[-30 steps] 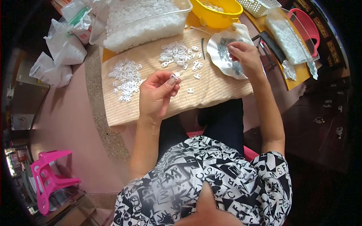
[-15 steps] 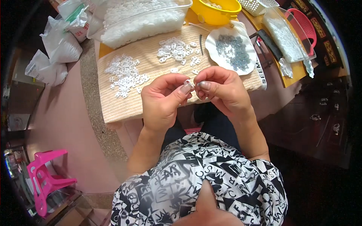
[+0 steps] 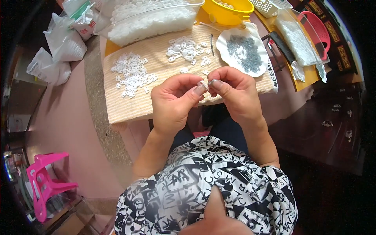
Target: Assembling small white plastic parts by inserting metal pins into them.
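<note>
My left hand (image 3: 174,103) pinches a small white plastic piece (image 3: 202,83) between thumb and fingertips, just past the near edge of the cloth-covered table (image 3: 121,107). Close against it, my right hand (image 3: 239,96) is closed in a pinch too; what sits in those fingertips is too small to name. Beyond the hands lie a pile of small white pieces with holes (image 3: 133,74) and a looser group of white oval pieces (image 3: 183,49). At the right, a whitish round mat (image 3: 224,43) holds many tiny dark grey parts (image 3: 252,60).
A clear bin of white pieces (image 3: 152,23) and a yellow basin (image 3: 229,15) stand at the back. A short black strip (image 3: 212,45) lies beside the mat. White sacks (image 3: 64,39) sit at the far left, a pink stool (image 3: 49,184) at the lower left, another clear bin (image 3: 299,43) at the right.
The whole view has shifted slightly. Both hands stay pinched together at nearly the same spot, fingertips a little closer to each other.
</note>
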### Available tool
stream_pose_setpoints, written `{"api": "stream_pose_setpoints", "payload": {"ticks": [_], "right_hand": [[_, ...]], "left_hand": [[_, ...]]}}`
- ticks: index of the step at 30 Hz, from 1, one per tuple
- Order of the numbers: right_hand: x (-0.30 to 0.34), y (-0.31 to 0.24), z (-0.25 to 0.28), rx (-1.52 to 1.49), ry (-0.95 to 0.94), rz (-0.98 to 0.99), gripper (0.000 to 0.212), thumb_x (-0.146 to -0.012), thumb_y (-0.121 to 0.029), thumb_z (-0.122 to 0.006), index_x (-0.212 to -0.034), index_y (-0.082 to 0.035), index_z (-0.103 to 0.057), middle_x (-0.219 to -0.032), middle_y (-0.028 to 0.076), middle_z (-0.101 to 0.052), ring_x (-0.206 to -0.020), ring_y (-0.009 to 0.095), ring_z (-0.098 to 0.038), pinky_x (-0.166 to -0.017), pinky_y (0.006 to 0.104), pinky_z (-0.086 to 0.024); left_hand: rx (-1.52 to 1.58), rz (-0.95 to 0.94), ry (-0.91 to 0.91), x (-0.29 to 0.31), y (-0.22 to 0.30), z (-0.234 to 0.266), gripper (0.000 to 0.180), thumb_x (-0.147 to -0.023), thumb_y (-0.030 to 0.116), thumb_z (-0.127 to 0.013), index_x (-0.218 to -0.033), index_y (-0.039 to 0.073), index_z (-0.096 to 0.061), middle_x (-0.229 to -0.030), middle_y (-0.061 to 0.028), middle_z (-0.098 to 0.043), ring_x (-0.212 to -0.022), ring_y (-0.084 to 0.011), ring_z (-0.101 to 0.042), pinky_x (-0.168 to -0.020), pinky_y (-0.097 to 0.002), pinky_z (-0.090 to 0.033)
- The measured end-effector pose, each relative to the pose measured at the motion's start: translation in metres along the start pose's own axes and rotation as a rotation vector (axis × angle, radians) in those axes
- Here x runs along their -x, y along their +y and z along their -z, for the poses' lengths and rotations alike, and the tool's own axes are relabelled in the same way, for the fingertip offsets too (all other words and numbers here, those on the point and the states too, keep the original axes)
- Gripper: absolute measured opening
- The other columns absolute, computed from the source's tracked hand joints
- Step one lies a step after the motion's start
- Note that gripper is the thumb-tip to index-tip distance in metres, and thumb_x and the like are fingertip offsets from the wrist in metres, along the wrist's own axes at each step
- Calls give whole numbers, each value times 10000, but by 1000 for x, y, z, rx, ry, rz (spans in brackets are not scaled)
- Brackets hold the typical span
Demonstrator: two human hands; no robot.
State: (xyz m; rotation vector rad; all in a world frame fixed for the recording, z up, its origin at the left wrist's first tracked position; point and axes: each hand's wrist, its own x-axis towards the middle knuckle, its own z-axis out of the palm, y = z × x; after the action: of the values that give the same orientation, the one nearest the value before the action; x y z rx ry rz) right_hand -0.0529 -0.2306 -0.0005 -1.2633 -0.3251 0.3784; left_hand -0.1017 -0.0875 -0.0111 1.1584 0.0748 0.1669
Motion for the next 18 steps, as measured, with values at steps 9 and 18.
{"api": "stream_pose_setpoints", "payload": {"ticks": [9, 18], "right_hand": [[-58, 4, 116, 968, 351, 277, 88, -719, 11, -516, -786, 14, -574, -692, 115, -595, -630, 175, -572, -599, 268, -451], [-71, 18, 148, 1467, 65, 303, 97, -679, -40, -566, -749, -46, -634, -736, 143, -573, -731, 309, -548, -684, 376, -441]], "left_hand": [[166, 115, 62, -18, -14, 7, 102, -758, -12, -581, -859, -21, -576, -718, -88, -608, -591, -108, -551, -507, -195, -412], [134, 160, 47, -23, -25, 11, 106, -754, -27, -569, -860, -38, -565, -712, -101, -600, -563, -108, -523, -499, -201, -398]]}}
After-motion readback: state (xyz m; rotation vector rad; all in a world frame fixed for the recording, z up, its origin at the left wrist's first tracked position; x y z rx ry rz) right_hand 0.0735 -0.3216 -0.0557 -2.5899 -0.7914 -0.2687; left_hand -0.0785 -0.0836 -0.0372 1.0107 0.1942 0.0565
